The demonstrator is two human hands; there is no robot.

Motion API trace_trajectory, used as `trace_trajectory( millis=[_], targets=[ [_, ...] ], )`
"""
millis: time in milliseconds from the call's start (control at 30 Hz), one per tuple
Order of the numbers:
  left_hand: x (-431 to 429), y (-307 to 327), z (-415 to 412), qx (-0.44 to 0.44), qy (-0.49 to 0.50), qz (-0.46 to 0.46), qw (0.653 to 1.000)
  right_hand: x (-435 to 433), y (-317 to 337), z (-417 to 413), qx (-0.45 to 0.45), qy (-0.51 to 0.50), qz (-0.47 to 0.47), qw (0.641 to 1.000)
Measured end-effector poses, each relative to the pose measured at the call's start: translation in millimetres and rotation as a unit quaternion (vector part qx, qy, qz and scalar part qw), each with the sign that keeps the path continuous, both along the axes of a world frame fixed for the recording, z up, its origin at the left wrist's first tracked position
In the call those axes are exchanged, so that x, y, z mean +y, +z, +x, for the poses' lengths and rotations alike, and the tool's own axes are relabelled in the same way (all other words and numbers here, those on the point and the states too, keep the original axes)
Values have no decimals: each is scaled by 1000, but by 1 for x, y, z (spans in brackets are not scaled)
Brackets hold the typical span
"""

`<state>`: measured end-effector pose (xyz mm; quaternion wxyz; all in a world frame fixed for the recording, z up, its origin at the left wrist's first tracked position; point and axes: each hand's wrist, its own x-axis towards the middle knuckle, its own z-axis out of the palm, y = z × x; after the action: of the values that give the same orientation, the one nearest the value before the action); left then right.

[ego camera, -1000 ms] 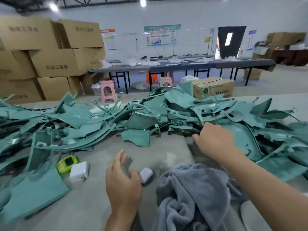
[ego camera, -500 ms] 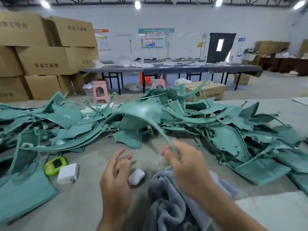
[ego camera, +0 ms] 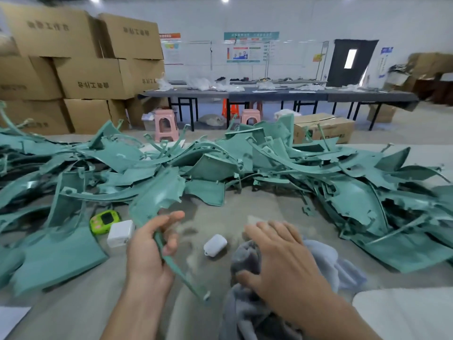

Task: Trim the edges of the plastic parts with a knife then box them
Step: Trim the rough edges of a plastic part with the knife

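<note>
The green plastic part [ego camera: 159,192] is above the counter [ego camera: 240,207], just before the heap [ego camera: 269,155], its thin strip in the grip of the left hand [ego camera: 147,249]; the right hand [ego camera: 277,253] lies flat and empty on a grey cloth [ego camera: 326,261]. Held by so slender a strip, the broad end could twist, snag the heap or snap. Stacked cardboard boxes [ego camera: 93,77] fill the workshop behind.

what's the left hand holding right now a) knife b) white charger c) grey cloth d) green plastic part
d: the left hand grips the thin strip of a green part, while the right hand rests on the cloth.
</note>
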<state>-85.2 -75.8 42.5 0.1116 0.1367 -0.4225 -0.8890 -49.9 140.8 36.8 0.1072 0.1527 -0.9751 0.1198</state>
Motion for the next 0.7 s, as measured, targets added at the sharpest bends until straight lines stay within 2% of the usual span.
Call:
trace_trajectory(
  millis=[67, 133, 200, 233, 267, 333, 400, 433, 467, 500, 567, 633, 667, 700],
  targets=[
    [-7, 6, 3, 38, 47, -57, 997, 12, -3, -8, -93, -27, 64, 993],
    [-16, 13, 4, 77, 97, -138, 983, 15, -2, -9, -75, -16, 54, 996],
    [-24, 17, 5, 89, 135, -295, 942, 17, 5, -9, -27, -2, 17, 1000],
    [-27, 16, 5, 79, 151, -393, 904, 20, 10, -10, 2, -7, 1, 1000],
    [-29, 14, 5, 59, 169, -494, 851, 26, 17, -12, 32, -23, -23, 999],
    [-24, 8, 7, 11, 194, -674, 713, 44, 39, -15, 118, -60, -69, 989],
    [-7, 1, 9, -43, 172, -784, 595, 64, 65, -14, 214, -99, -40, 971],
    [3, -4, 9, -71, 152, -816, 553, 74, 76, -13, 240, -122, 2, 963],
    [11, -11, 9, -86, 133, -834, 529, 83, 87, -11, 225, -151, 47, 961],
    [19, -18, 9, -88, 113, -841, 522, 90, 96, -9, 185, -187, 100, 960],
    [31, -29, 12, -85, 85, -841, 528, 97, 104, -4, 65, -237, 239, 939],
    [37, -36, 12, -65, 76, -842, 530, 98, 103, 0, -87, -191, 331, 920],
    [37, -39, 12, -52, 72, -843, 530, 95, 102, 3, -154, -163, 348, 910],
    [38, -42, 12, -45, 68, -840, 537, 93, 99, 4, -181, -134, 340, 913]
  ],
)
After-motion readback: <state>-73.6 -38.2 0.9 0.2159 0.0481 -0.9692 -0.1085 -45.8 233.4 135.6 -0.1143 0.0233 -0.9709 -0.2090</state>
